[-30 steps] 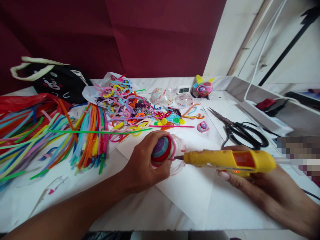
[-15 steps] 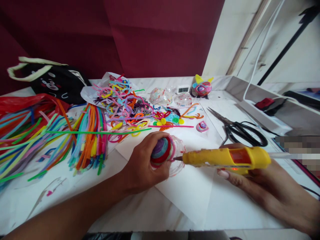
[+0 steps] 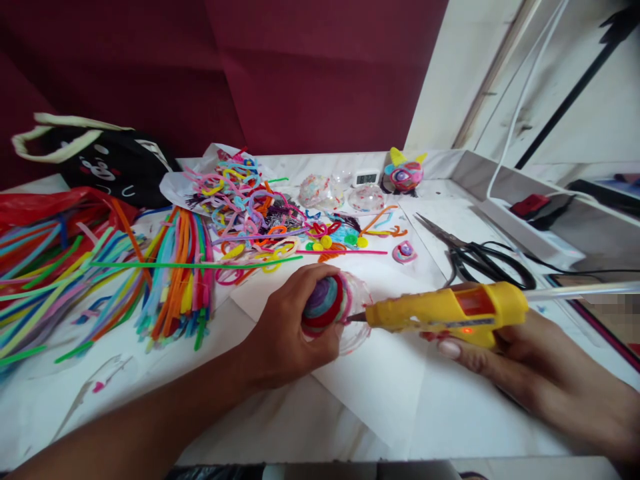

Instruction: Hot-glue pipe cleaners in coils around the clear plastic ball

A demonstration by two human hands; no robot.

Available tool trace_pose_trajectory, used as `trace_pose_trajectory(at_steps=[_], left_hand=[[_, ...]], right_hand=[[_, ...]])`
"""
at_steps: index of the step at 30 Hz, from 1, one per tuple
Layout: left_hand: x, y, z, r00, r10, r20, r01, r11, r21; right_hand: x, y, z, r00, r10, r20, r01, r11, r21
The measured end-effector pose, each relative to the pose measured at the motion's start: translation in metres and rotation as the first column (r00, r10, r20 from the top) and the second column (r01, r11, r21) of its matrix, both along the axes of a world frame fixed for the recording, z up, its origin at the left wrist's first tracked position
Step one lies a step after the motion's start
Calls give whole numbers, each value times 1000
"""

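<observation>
My left hand point(image 3: 287, 327) is wrapped round a clear plastic ball point(image 3: 334, 308) covered in coiled purple, pink and red pipe cleaner, resting on a white paper sheet point(image 3: 380, 380). My right hand point(image 3: 520, 373) grips a yellow hot glue gun point(image 3: 450, 312), its indicator lit red. The gun's nozzle touches the ball's right side. A clear glue stick sticks out of the gun's back toward the right.
Straight pipe cleaners point(image 3: 100, 280) lie in bundles at the left, a curled heap point(image 3: 250, 207) further back. Black scissors point(image 3: 480, 260) lie right of centre. A black tote bag point(image 3: 100, 163), clear half-spheres point(image 3: 367, 198), a small clock point(image 3: 367, 178), a finished ball toy point(image 3: 404, 175) and a white tray point(image 3: 530, 227) stand behind.
The glue gun has tilted, its rear end rising and shifting left, while the nozzle stays against the ball. My left hand has barely moved.
</observation>
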State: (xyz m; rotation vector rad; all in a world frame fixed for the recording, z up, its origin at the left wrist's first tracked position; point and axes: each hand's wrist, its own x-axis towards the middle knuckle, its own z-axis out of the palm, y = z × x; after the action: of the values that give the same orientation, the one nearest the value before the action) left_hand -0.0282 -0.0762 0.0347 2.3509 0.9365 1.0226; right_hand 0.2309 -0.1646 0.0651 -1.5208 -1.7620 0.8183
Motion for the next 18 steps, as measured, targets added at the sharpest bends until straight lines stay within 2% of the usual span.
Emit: trace_pose_trajectory(at_steps=[2,5,10,15,18], left_hand=[[0,0,0,1000,-7,-10,7,1000,-7],[-1,-1,0,1000,-13,-7,13,1000,2],[-1,0,-1,1000,-19,-1,19,1000,-13],[-2,1,-1,1000,-13,-8,13,1000,-21],[-2,1,-1,1000,-18,1,18,1000,-22]], right_hand=[[-4,-1,5,997,-36,-74,32,998,-62],[-9,-5,7,977,-164,-138,145,979,-140],[-2,-8,4,938,-345,-41,332,924,-190],[7,-6,3,936,-340,-87,307,915,-263],[3,-9,3,936,-349,-52,332,921,-203]])
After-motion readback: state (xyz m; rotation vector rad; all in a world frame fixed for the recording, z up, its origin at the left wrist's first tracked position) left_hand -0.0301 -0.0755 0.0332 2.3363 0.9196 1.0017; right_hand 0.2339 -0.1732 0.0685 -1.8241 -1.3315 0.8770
